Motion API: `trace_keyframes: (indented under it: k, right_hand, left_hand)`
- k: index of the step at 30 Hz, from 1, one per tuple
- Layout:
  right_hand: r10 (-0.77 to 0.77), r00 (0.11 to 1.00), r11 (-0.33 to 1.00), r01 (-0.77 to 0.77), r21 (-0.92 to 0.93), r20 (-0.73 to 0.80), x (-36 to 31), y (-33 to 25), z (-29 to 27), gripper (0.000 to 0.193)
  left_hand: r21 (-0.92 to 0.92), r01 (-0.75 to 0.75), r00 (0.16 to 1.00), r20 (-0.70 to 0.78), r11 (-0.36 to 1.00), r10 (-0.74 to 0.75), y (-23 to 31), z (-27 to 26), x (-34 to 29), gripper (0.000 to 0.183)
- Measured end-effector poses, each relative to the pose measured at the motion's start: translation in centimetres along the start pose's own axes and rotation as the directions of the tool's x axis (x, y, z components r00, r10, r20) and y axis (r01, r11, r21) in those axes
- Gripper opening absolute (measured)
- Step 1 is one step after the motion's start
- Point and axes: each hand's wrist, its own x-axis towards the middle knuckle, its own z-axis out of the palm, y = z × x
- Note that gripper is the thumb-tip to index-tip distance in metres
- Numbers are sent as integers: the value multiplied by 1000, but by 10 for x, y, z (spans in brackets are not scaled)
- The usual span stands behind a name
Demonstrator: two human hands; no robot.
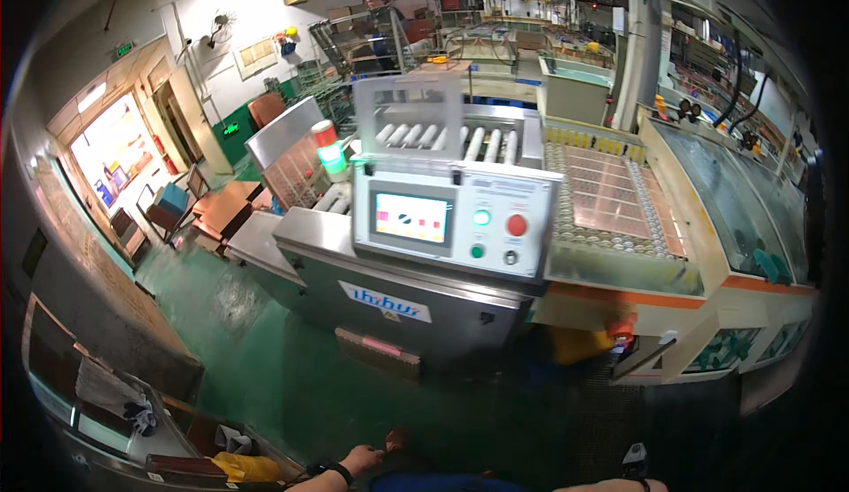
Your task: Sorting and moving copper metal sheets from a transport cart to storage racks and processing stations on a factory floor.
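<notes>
The left hand [361, 460] has room to move over the green floor [296, 403]. A big grey machine [416, 280] blocks the way ahead, and a long cream machine [699, 315] blocks the right.

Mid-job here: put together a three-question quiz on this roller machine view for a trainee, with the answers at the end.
1. Which section of the cylindrical red-and-green signal lamp glows brightly? A) the red upper section; B) the green lower section; C) neither.
2. True or false: the round red push button sits to the right of the rectangular lit screen.
3. Fill in the side: the crumpled yellow item is to the ___ of the bare left hand in the picture.

Key: 1. B; 2. True; 3. left.
</notes>
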Motion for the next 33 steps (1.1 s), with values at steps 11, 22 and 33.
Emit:
trace_keyframes:
  k: [11,22,33]
  right_hand:
    - [79,987,888,-6,460,-140,218,211,8,19]
    - [-93,996,196,33,980,-15,383,388,58,23]
    - [-417,684,503,-375,779,599,570,490,34,15]
  left_hand:
    - [-722,43,996,-21,691,-83,-166,-194,38,16]
    - [-904,72,835,-177,421,-521,-186,-268,-32,18]
    - [-601,80,752,-488,795,-444,-247,-171,50,40]
